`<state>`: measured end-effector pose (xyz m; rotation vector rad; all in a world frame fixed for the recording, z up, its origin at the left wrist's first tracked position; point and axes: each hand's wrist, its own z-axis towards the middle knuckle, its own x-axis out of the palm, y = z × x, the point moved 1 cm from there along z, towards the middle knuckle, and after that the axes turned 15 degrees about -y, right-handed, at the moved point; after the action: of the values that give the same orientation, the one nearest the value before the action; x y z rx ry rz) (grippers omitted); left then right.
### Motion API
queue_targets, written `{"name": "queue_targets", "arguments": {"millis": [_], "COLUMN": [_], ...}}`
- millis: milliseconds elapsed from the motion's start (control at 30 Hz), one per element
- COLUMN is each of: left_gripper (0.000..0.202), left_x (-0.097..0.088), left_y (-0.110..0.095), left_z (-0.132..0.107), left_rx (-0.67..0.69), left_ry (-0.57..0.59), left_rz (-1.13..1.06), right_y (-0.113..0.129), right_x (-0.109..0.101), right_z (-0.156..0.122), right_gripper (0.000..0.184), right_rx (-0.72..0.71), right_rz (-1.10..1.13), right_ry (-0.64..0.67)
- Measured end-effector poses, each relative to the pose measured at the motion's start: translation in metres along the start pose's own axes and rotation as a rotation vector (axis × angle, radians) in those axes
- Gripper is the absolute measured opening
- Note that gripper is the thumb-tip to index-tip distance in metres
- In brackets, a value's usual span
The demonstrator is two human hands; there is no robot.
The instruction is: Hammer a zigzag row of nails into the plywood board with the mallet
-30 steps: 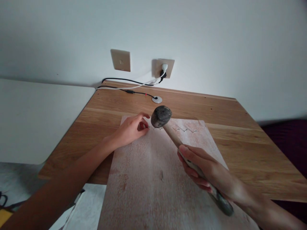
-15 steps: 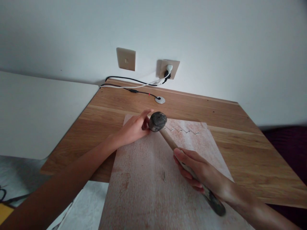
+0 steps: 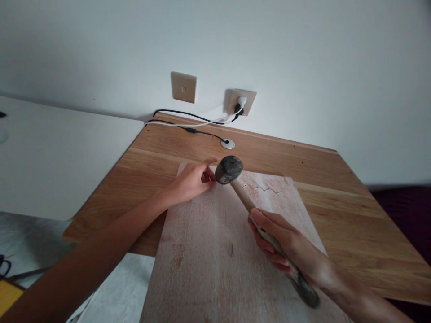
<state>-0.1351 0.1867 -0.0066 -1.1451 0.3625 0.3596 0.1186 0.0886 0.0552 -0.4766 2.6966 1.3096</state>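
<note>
Wooden-handled hammer (image 3: 235,179) head lifted slightly since before; right hand (image 3: 283,244) gripping.

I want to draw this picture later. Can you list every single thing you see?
Dark-headed hammer with pale wooden handle: one, head raised over the board's far end.
Pale reddish wooden board: one, lying on the desk.
Small metal nails: a few, silvery, in a row at the board's far end.
Brown wooden desk: one, against the wall.
Beige wall plates: two, one holding plugs.
Black and white cables: several, at the desk's back edge.
White tabletop: one, left.
Left hand: fingertips pinched beside the hammer head.
Right hand: gripping the handle.
</note>
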Motion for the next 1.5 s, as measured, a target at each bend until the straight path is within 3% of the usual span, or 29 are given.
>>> {"name": "queue_targets", "arguments": {"millis": [467, 733, 1000, 1300, 1500], "left_gripper": [0.06, 0.029, 0.06, 0.061, 0.055], "left_x": [0.001, -0.002, -0.003, -0.004, -0.004], "left_y": [0.002, 0.001, -0.001, -0.001, -0.004], "left_z": [0.0, 0.0, 0.002, 0.001, 0.003], "left_rx": [0.028, 0.0, -0.009, -0.039, -0.007], "left_ry": [-0.024, 0.029, 0.012, 0.061, 0.023], "left_rz": [0.066, -0.009, 0.067, -0.019, 0.046], "right_y": [-0.003, 0.003, -0.005, 0.001, -0.007], "right_x": [0.007, 0.002, 0.006, -0.002, 0.003], "right_z": [0.0, -0.005, -0.001, -0.011, -0.002], "right_gripper": [0.074, 0.072, 0.077, 0.064, 0.069], "right_rx": [0.003, -0.033, 0.023, -0.04, -0.009], "right_rz": [-0.031, 0.073, 0.073, 0.184, 0.039], "right_ry": [0.007, 0.033, 0.045, 0.036, 0.014]}}
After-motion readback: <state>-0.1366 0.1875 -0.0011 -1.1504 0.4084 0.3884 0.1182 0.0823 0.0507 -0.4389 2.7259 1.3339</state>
